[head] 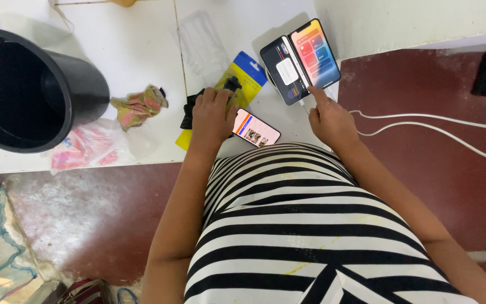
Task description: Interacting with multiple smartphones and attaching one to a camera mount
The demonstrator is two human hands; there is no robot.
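Your left hand (212, 115) presses flat on the small black gadget (198, 104), likely light and rigid, best gripped by its sides, while your right hand (330, 121), index finger out and holding nothing, touches the smooth, probably slippery phone (300, 61).

- Bright, even daylight; white counter (136, 50) close to washed out, tile seams faint
- Shadows soft and short; a dim one falls left of the propped phones (301, 59); light seems to come from the upper right
- Black bucket (26, 90) interior dark, little detail inside; mild sheen on its outer wall
- Phone screens glow, colours saturated; print too small to read
- Clear plastic tray (202, 45) nearly lost against the white; faint glare on its ridges
- Wide-angle bend at the edges; counter lines curve, striped shirt (305, 225) bulges large
- Centre sharp; left hand (212, 115) and right hand (330, 121) crisp, no motion blur; lower corners slightly soft
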